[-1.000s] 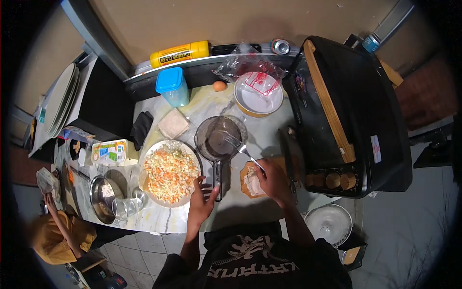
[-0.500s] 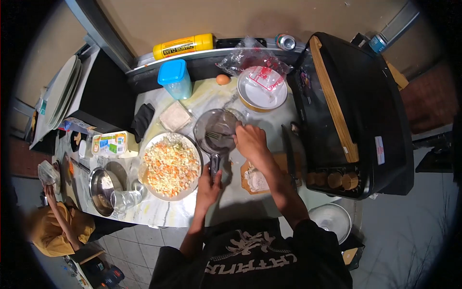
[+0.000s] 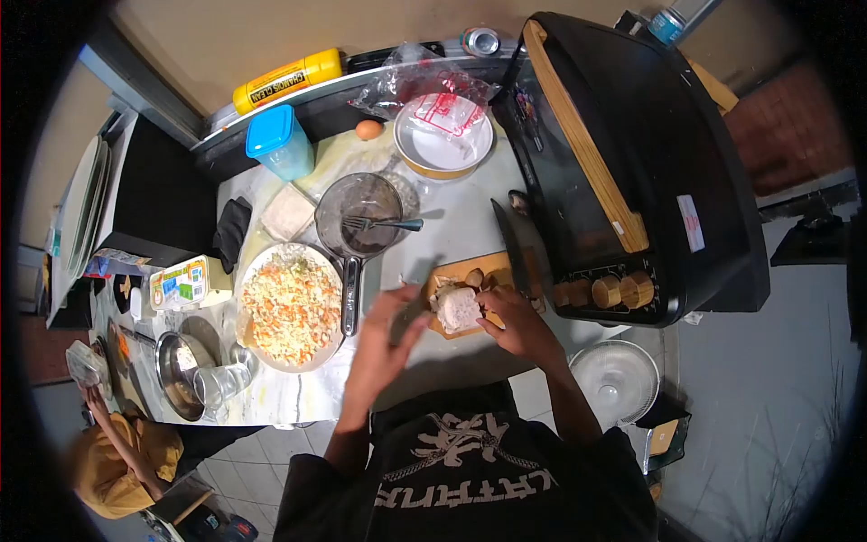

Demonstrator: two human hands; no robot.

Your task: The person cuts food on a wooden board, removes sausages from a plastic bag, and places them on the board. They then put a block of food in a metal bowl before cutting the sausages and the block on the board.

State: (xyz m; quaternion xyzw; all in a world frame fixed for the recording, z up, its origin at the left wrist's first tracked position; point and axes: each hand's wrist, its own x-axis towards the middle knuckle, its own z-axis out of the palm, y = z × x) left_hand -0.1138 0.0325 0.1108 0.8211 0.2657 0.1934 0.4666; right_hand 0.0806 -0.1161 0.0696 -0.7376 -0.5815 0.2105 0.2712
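Note:
On the wooden cutting board [image 3: 447, 271] lies a pale, bread-like slice [image 3: 460, 310] with small brown pieces beside it. My right hand [image 3: 519, 327] pinches the slice's right edge between thumb and fingers. To the left of the board is my left hand [image 3: 386, 339], somewhat blurred, fingers apart and holding nothing. A dark saucepan [image 3: 350, 248] stands behind and left of the board, its handle toward me. Across its rim rests a fork [image 3: 384, 223]. Left of the pan handle is a big plate [image 3: 254, 350] heaped with a chopped white and orange mix [image 3: 291, 307].
A knife [image 3: 512, 244] lies at the board's right, beside a black oven-like appliance [image 3: 650, 181]. Behind stand an egg [image 3: 368, 130], a round pan [image 3: 433, 165] and a blue-lidded container [image 3: 271, 131]. Metal bowl [image 3: 165, 361] and glass jug [image 3: 217, 387] sit left, near another person [image 3: 126, 452].
My right hand has let go of the fork and moved to the slice on the board. My left hand has released the saucepan handle and moved right. The view has shifted.

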